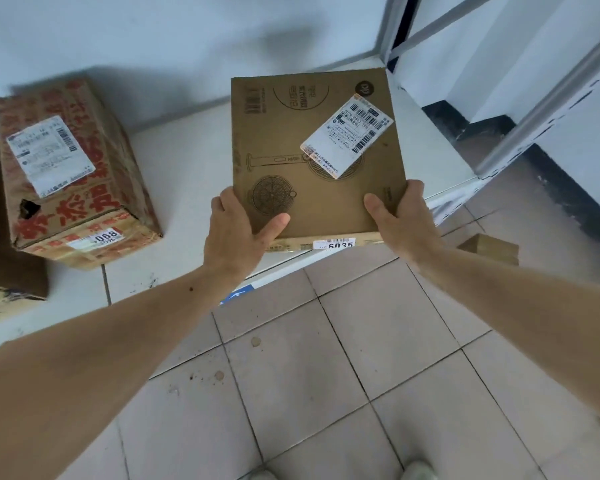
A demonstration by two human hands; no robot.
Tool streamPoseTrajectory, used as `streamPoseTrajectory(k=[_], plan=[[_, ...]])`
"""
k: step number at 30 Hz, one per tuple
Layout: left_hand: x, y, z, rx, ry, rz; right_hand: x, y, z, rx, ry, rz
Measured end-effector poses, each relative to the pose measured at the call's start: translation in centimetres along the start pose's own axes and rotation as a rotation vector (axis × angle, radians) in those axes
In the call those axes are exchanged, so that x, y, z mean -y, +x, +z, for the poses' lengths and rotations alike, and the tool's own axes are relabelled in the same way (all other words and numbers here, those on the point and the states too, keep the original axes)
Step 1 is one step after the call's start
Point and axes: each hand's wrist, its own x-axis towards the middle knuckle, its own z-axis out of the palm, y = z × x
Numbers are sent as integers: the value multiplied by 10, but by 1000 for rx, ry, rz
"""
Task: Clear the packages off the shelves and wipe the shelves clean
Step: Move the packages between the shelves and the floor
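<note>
A flat brown cardboard box [291, 147] with a fan drawing and a white shipping label lies on the white shelf [187, 161], its near edge over the shelf's front lip. My left hand [238, 233] grips its near left corner, thumb on top. At the near right corner, my right hand [400, 216] holds it the same way. A second box [77, 174] with red printing and a white label stands on the shelf to the left, apart from both hands.
A dark brown box [7, 258] sits at the far left edge of the shelf. Metal shelf posts [548, 98] rise at the right. A small cardboard box [492, 247] lies on the grey tiled floor [326, 375] at the right, below the shelf.
</note>
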Motion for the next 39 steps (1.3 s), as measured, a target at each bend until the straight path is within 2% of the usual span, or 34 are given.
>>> streamPoseTrajectory(k=[12,24,32,39], plan=[[-49,-120,74,62,56,162,-132,-102,-76,-85,158,103],[-113,-259,240,321,120,210,-329,-186,-186,-100,124,353],[-134,-261,353,589,203,291,-439,-182,-204,-109,138,606],[-122,-233,467,756,282,401,-539,-137,-179,-131,270,775]])
